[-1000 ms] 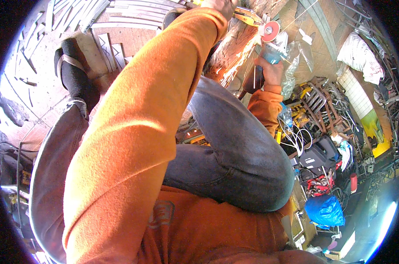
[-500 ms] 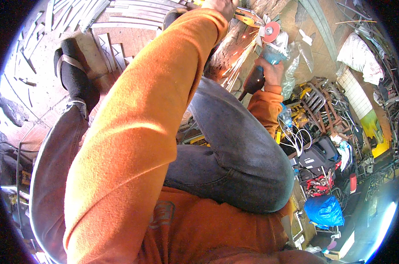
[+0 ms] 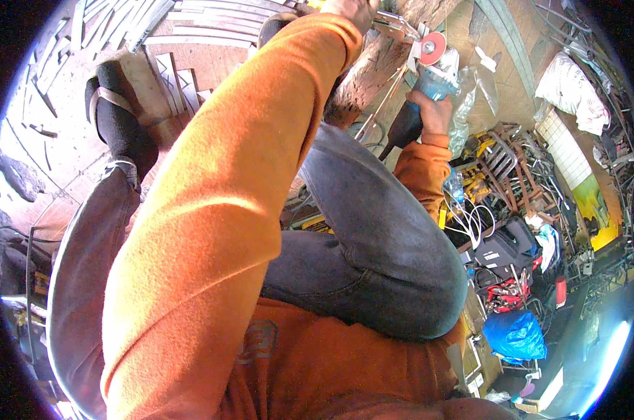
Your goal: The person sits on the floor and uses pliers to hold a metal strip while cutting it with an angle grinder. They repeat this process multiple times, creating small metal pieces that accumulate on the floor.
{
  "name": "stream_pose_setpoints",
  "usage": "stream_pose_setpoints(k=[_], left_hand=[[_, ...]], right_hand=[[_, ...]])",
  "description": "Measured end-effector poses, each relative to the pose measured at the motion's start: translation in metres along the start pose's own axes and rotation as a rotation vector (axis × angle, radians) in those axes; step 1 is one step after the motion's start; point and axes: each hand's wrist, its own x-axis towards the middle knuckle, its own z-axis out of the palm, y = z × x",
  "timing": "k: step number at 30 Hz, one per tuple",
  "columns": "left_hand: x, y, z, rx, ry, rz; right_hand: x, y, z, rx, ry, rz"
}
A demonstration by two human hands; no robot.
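My right hand (image 3: 434, 112) is wrapped round a blue and black angle grinder (image 3: 436, 84). Its red disc (image 3: 432, 49) faces up beside a thin metal piece (image 3: 395, 26); whether they touch, I cannot tell. At the top edge, partly cut off, my left hand (image 3: 352, 10) is closed at the other end of that metal piece. What its fingers grip is hidden. Under the metal lies a rough wooden log (image 3: 373, 66). My left arm in an orange sleeve (image 3: 212, 189) crosses the view and covers much of the floor.
Several pale metal strips (image 3: 212, 29) lie at the far left, past my sandalled foot (image 3: 124, 115). On the right are a clear plastic bag (image 3: 476, 94), a white sack (image 3: 572, 91), tangled metal scrap (image 3: 506, 164), a black tool case (image 3: 502, 248) and a blue plastic bag (image 3: 516, 336).
The bright orange spray of sparks from the disc has died away. The grinder has shifted very slightly; my left hand and arm stay in place.
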Motion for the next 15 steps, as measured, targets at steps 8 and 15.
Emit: stream_pose_setpoints(k=[8, 15], left_hand=[[0.0001, 0.0016, 0.0017, 0.007, -0.002, -0.006], [-0.0004, 0.0015, 0.0003, 0.018, 0.008, -0.005]], right_hand=[[-0.0015, -0.0038, -0.0006, 0.029, -0.009, -0.009], [0.0000, -0.0007, 0.0021, 0.091, -0.003, 0.014]])
